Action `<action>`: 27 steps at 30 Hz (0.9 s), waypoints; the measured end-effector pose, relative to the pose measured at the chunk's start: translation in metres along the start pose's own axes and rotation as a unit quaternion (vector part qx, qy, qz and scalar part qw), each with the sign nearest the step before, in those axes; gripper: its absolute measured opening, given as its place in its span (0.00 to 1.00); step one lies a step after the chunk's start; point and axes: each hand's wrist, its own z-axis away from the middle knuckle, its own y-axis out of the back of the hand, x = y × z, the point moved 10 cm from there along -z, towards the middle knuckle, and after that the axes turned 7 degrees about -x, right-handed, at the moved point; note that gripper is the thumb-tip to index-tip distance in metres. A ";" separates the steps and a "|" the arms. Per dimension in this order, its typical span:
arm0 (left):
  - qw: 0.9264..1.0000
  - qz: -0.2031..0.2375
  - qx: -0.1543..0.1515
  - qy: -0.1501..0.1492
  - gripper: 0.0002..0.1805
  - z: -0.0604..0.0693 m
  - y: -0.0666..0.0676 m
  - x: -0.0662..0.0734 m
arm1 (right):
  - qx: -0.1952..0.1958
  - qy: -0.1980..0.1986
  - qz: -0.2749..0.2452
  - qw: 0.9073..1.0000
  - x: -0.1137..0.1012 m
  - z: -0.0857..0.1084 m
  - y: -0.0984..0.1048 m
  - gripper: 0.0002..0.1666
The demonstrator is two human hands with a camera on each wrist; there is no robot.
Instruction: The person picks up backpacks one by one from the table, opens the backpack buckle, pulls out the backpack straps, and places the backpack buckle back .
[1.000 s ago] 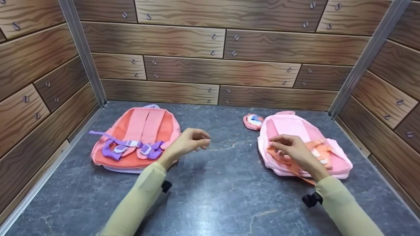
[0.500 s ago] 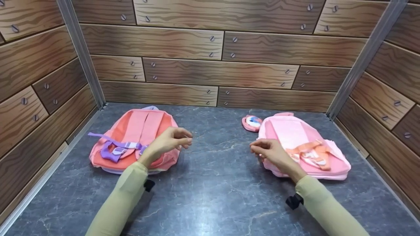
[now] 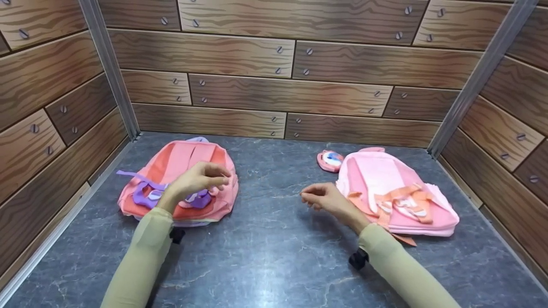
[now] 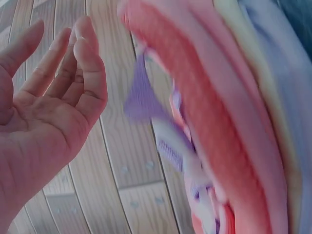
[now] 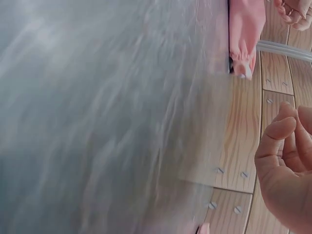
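My left hand (image 3: 195,182) hovers above a coral-pink backpack (image 3: 182,149) lying straps up on the left. Its fingers are loosely bent around nothing, as the left wrist view shows of the hand (image 4: 53,107) beside the backpack (image 4: 219,122). Purple straps (image 3: 145,194) with pale buckles lie on that bag, partly covered by the hand. To the right rests a light-pink backpack (image 3: 376,167), also straps up, with orange straps (image 3: 409,199). Just left of it my right hand (image 3: 332,203) hangs over the table, fingers loosely curled, thumb near the fingertips, nothing visibly held.
A small round pink item (image 3: 330,161) with a white and blue face lies against the light-pink bag's far left side. The dark marbled tabletop (image 3: 274,248) runs between the bags. Wood-patterned walls (image 3: 239,92) enclose the back and both sides.
Both hands have moved left: the left one from the coral bag's right edge to over the bag, the right one off the light-pink bag. Both bags stay in place.
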 end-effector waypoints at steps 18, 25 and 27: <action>0.994 -0.080 0.065 0.031 0.18 0.054 0.077 -0.030 | -0.060 -0.007 -0.026 0.998 -0.010 -0.039 -0.072 0.17; 0.989 -0.095 0.085 0.078 0.20 0.079 0.101 -0.055 | -0.088 -0.015 -0.011 0.996 -0.017 -0.053 -0.094 0.17; 0.987 -0.098 0.085 0.098 0.21 0.086 0.107 -0.062 | -0.094 -0.020 -0.012 0.995 -0.018 -0.057 -0.100 0.17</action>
